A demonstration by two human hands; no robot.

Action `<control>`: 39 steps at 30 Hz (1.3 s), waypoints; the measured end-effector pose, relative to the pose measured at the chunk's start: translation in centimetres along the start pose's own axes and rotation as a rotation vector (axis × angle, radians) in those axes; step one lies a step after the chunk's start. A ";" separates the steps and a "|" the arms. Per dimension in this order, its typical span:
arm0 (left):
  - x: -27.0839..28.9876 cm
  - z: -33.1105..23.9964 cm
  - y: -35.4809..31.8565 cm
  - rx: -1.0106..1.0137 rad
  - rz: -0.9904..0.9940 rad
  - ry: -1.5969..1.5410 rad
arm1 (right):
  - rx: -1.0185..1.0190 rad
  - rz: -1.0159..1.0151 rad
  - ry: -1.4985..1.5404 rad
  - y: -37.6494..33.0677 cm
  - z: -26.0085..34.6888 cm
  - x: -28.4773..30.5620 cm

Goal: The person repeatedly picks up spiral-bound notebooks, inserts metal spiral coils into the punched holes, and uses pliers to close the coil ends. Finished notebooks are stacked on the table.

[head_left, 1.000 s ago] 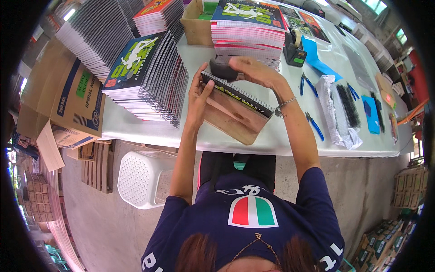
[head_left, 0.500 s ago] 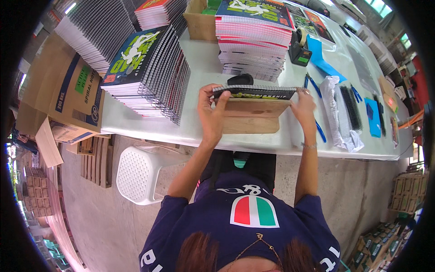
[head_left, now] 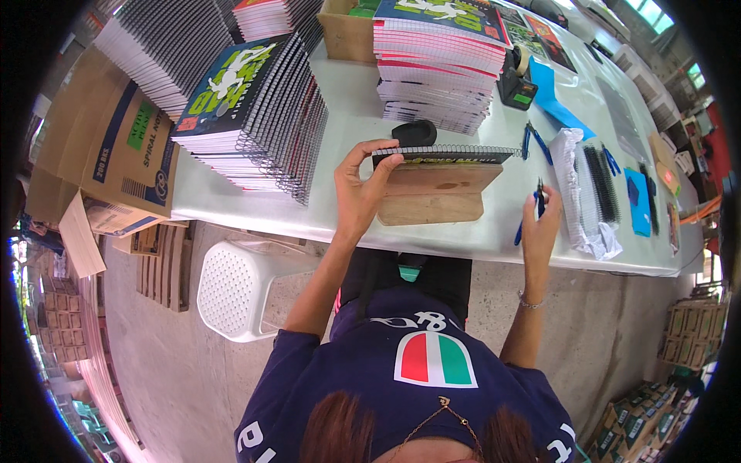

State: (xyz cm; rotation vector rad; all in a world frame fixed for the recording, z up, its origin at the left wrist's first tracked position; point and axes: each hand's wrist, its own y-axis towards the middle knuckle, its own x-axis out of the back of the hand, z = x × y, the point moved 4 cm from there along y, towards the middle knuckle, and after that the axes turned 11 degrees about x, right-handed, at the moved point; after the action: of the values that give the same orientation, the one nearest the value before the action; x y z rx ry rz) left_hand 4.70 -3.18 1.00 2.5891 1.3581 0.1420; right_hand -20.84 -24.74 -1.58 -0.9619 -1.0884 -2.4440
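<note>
A spiral notebook (head_left: 440, 160) with a dark cover stands, coil edge up, against a wooden stand (head_left: 432, 208) at the table's near edge. My left hand (head_left: 363, 184) pinches its left end, thumb in front and fingers behind. The wire coil runs along the top and sticks out a little at the right end. Further right, my right hand (head_left: 543, 220) is closed around blue-handled pliers (head_left: 540, 202), their jaws pointing away from me. Behind the notebook lies a black rounded object (head_left: 415, 133).
Stacks of spiral notebooks (head_left: 247, 116) stand at left, with another notebook stack (head_left: 440, 77) at the back. A second pair of pliers (head_left: 538, 143), a tape dispenser (head_left: 515, 81) and wrapped black coils (head_left: 590, 193) lie right. A carton (head_left: 116, 154) and white stool (head_left: 235, 289) stand left.
My right hand has left the notebook's right end, moved right and nearer to me, and taken hold of the pliers. My left hand still holds the notebook.
</note>
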 end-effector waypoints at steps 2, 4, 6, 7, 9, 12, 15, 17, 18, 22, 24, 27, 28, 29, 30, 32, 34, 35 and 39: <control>0.1 -0.3 0.1 0.009 0.040 -0.026 | 0.072 -0.054 0.163 0.8 6.2 0.6; 0.0 -0.9 0.2 0.031 0.065 -0.062 | 0.113 -0.031 0.338 1.1 11.1 0.4; -0.1 -1.3 0.1 0.066 0.068 -0.102 | 0.182 0.009 0.459 0.7 14.5 -1.0; 0.0 -1.0 0.1 0.074 0.079 -0.084 | 0.254 0.042 0.466 0.5 15.8 -1.7; 0.4 -0.4 0.3 0.094 0.099 -0.057 | 0.385 0.059 0.462 0.4 18.2 -2.8; 0.5 -0.4 0.2 0.155 0.101 -0.093 | 0.498 0.024 0.451 0.3 20.4 -4.5; 0.5 -0.1 0.1 0.080 0.076 -0.086 | 0.497 0.049 0.458 0.3 21.1 -5.6; 0.6 -0.1 0.1 0.084 0.069 -0.085 | 0.481 0.067 0.453 0.2 21.3 -6.0; 0.6 -0.1 0.1 0.086 0.067 -0.084 | 0.473 0.074 0.452 0.1 21.3 -6.2; 0.5 -0.6 -0.5 0.099 0.036 -0.033 | 0.292 0.228 0.606 -0.3 21.3 -6.3; 0.5 -0.5 -0.7 0.072 0.019 -0.002 | -0.032 0.451 1.094 0.1 21.1 -6.6; 0.7 -0.8 -0.7 0.023 0.018 0.082 | -0.550 0.739 1.804 0.4 20.7 -6.8; 0.8 -0.5 -0.7 0.108 0.055 0.048 | -0.512 0.731 1.739 0.3 20.6 -6.9; 0.8 -0.7 -0.6 0.065 0.053 0.071 | -0.475 0.721 1.673 0.3 20.3 -6.9; 0.7 -0.9 -0.5 0.022 0.051 0.094 | -0.296 0.674 1.504 0.3 19.1 -7.4; 0.8 -1.4 -0.2 -0.099 0.038 0.193 | -0.158 0.638 1.335 1.2 17.2 -5.9; 0.9 -2.7 -0.2 -0.135 0.024 0.250 | -0.083 0.467 1.227 2.7 15.2 -3.5; 0.8 -3.2 -0.2 -0.153 0.025 0.275 | -0.078 0.306 1.197 3.6 14.0 -1.9; 1.1 -3.7 0.0 -0.203 0.081 0.405 | -0.085 -0.125 0.649 5.2 4.7 0.3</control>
State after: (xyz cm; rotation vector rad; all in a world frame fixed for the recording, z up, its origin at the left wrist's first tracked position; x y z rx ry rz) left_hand 4.65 -1.75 4.54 2.5287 1.2740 0.8116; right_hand -16.25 -24.78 3.73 -0.0803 -0.8283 -2.6200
